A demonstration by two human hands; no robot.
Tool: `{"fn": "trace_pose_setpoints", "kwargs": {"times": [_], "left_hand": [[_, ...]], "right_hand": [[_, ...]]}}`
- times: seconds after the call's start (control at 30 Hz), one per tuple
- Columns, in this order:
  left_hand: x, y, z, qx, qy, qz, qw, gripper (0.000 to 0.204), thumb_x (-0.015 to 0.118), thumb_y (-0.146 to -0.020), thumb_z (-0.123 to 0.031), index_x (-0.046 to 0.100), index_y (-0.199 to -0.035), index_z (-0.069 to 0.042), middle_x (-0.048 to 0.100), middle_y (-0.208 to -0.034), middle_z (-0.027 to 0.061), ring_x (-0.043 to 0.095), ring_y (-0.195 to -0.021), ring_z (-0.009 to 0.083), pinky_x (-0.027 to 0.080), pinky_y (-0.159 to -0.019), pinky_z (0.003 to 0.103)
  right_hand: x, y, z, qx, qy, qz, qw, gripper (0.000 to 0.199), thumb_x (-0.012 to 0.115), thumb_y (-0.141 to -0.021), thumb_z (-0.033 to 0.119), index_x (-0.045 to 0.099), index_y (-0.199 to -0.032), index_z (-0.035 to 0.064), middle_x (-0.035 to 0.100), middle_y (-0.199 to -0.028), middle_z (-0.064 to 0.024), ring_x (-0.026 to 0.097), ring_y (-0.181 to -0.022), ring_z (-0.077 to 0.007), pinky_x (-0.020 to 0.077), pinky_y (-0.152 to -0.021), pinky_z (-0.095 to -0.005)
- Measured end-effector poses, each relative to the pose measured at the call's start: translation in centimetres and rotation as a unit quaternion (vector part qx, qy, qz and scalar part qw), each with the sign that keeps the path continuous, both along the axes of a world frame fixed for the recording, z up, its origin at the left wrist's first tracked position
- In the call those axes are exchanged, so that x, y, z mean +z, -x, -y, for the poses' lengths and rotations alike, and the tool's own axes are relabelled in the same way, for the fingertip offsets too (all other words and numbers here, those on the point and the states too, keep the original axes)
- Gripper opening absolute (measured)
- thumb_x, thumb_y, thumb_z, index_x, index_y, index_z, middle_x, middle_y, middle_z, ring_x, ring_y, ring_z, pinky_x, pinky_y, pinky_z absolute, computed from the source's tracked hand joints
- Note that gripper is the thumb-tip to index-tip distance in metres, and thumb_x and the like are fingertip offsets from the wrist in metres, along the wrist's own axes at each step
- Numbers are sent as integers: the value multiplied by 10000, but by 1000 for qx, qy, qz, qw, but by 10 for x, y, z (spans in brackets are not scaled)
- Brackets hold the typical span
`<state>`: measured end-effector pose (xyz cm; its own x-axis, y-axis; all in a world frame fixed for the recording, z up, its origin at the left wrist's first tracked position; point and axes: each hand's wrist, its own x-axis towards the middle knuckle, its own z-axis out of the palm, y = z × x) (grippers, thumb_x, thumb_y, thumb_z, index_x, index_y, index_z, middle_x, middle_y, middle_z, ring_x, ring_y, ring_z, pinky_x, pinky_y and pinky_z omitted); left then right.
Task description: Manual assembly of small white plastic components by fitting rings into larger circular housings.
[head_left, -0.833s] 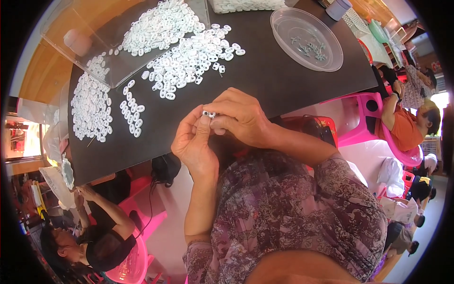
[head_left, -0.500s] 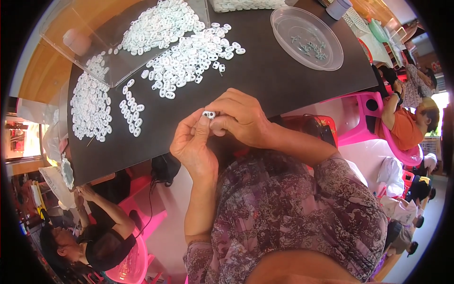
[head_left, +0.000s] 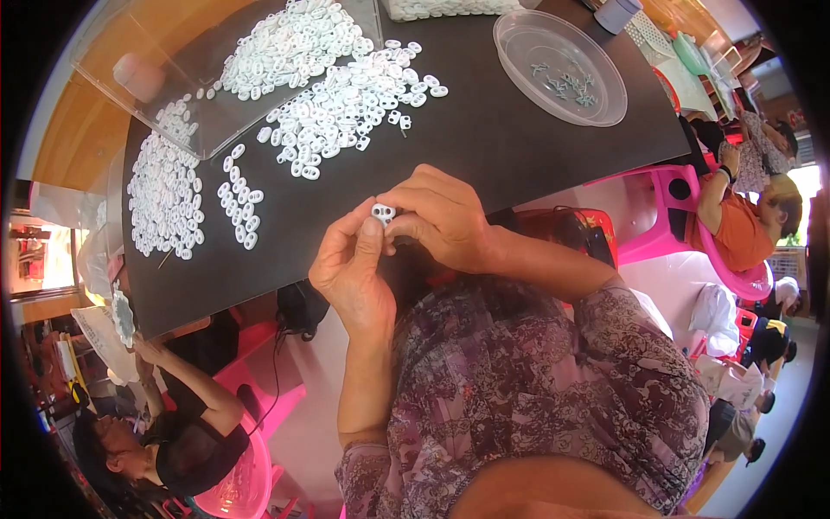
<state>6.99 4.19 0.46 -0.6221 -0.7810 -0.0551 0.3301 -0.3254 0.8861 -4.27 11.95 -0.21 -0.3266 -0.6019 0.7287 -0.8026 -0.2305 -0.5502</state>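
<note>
Between the fingertips of both hands I hold a small white two-holed plastic piece [head_left: 383, 211], just off the front edge of the dark table. My left hand [head_left: 353, 264] pinches it from the left, thumb upright against it. From the right, my right hand [head_left: 443, 216] grips it between thumb and curled fingers. Whether a smaller part sits in it, I cannot make out. Beyond my hands lies a loose heap of similar white pieces [head_left: 346, 108]. A small group of them [head_left: 239, 199] is laid out in short rows at the left.
A round clear tray [head_left: 562, 43] with several small metal pins [head_left: 571, 85] stands at the back right. More white pieces [head_left: 164, 190] cover the table's left end, beside a clear plastic box [head_left: 203, 151]. Another person [head_left: 186, 432] sits at left; pink chairs [head_left: 670, 208] stand at right.
The white piece has turned slightly, so both its holes now show more plainly. My right fingers and left thumb have shifted a little around it.
</note>
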Motion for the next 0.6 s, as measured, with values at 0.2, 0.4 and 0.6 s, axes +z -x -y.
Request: {"fn": "trace_pose_setpoints", "kwargs": {"times": [0.2, 0.4, 0.6], "left_hand": [[-1, 0, -4, -10, 19, -36, 999, 221, 609, -836, -8, 611, -1041, 75, 584, -858, 74, 515, -671, 126, 444, -609, 237], [-9, -2, -8, 21, 108, -17, 994, 242, 589, -860, -30, 601, -1081, 68, 546, -854, 54, 521, -700, 117, 459, -645, 239], [-17, 3, -16, 60, 109, -47, 991, 232, 573, -886, -76, 581, -1075, 59, 559, -870, 56, 513, -704, 109, 450, -645, 234]], "right_hand": [[2, -3, -2, 12, 12, 43, 999, 271, 674, -671, -6, 601, -931, -27, 594, -799, -106, 542, -652, -231, 445, -563, -311], [3, -8, -1, 9, 10, 54, 998, 283, 671, -719, 8, 600, -991, -29, 608, -779, -88, 534, -637, -206, 423, -575, -292], [-3, -15, 2, 4, 31, 63, 998, 305, 663, -722, -13, 583, -1014, -47, 600, -804, -106, 529, -637, -206, 423, -565, -293]]}}
